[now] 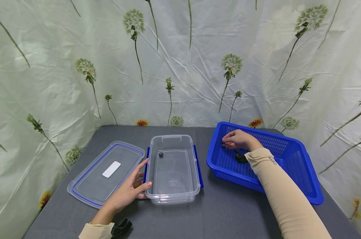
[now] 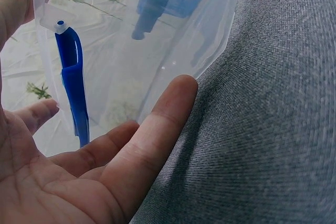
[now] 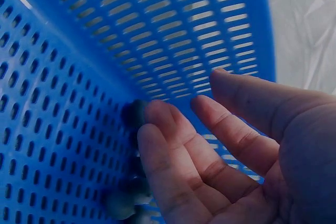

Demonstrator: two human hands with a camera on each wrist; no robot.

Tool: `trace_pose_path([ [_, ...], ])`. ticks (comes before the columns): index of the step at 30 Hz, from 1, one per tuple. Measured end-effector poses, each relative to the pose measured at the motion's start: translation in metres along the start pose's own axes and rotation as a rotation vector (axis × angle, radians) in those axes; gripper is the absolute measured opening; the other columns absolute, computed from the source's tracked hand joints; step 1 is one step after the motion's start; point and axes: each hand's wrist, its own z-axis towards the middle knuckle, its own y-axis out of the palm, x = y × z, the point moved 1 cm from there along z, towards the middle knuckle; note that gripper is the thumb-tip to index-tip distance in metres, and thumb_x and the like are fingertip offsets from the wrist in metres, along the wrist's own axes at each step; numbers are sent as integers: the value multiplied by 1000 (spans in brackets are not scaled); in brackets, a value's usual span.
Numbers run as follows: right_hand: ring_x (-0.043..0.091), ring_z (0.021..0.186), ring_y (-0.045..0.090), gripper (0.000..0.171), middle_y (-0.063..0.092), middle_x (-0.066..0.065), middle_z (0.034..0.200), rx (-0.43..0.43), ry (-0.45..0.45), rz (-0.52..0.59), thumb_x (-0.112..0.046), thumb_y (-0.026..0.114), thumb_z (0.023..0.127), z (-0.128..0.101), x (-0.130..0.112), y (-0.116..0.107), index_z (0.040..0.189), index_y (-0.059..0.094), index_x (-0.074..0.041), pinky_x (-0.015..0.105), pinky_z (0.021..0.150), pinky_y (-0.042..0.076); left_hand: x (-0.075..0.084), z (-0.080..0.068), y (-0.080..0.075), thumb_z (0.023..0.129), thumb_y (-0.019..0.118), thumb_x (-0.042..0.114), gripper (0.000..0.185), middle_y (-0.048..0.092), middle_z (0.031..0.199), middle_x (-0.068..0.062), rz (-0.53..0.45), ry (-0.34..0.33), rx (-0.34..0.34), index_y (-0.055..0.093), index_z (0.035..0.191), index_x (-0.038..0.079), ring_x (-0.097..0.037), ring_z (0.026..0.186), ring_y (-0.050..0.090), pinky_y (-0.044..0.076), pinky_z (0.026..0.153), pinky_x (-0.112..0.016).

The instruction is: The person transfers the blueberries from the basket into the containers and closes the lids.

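Observation:
A clear plastic box (image 1: 173, 172) with blue side latches stands without its lid, one small dark ball (image 1: 161, 154) inside. My left hand (image 1: 131, 187) rests against the box's left side, fingers fairly straight and spread, thumb at the rim. In the left wrist view its fingers lie along the clear wall, beside a blue latch (image 2: 72, 69). My right hand (image 1: 238, 140) reaches into a blue slotted basket (image 1: 301, 166). Its loosely bent fingers show nothing between them in the right wrist view. Fingertips are right at several small dark balls (image 3: 122, 204), partly hidden by the hand.
The clear lid (image 1: 92, 186) with a blue seal and white label lies left of the box. A black object (image 1: 241, 158) sits in the basket under the right wrist. Grey cloth (image 1: 174, 220) covers the table; a dandelion-print curtain (image 1: 186, 83) hangs behind.

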Motion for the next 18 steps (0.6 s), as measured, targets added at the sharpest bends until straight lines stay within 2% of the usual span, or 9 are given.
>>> trace_pose_path([
  [6,6,83,67,43,70,1,93,-10,42,-3,-7,55,111,5,10,3,144,48,21,23,80,59,-1,-1,1,106,68,20,83,30,165,-39,-1,0,-8,18,171,39,-60,142,49,66,82,-52],
  [18,4,79,63,43,67,-1,90,5,68,-68,-7,54,112,4,5,12,145,50,19,20,76,57,0,-1,0,106,68,20,83,30,165,-39,12,4,3,19,170,38,-60,142,49,67,81,-51],
])
